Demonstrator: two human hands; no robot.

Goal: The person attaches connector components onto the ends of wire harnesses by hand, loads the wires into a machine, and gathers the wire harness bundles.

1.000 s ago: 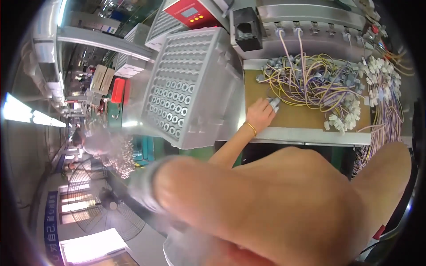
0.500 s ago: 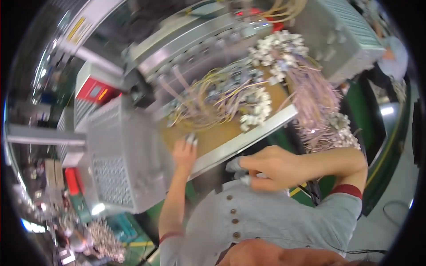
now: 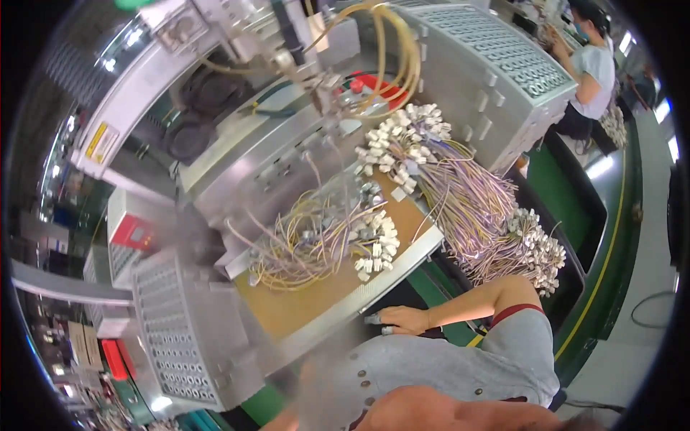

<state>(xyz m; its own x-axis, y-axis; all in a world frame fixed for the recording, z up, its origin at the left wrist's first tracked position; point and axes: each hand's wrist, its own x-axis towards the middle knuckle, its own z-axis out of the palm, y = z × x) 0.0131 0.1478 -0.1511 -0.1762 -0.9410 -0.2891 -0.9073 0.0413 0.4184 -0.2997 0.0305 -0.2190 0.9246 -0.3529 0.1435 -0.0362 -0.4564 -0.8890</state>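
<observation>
My right hand (image 3: 405,320) hangs in front of the bench's metal front edge (image 3: 392,286), just above my grey shirt. Grey covers sit on its fingertips; the fingers stretch out apart, with nothing seen in them. At the lower left, my left hand (image 3: 310,381) is smeared by motion close to my body, so its fingers cannot be made out. Beyond both hands, a tangle of yellow and pale purple wires (image 3: 302,251) with white connectors (image 3: 377,248) lies on the brown board (image 3: 287,312).
A thick wire bundle (image 3: 471,197) with white plugs hangs over the bench's right side. Grey perforated metal boxes (image 3: 460,86) stand at the back right and at the left (image 3: 180,334). Pliers (image 3: 267,111) lie on the machine. A co-worker (image 3: 593,75) sits at the far right.
My left hand has left the board and come back toward my body. My right hand's fingers have opened out from a closed grip. The view has shifted.
</observation>
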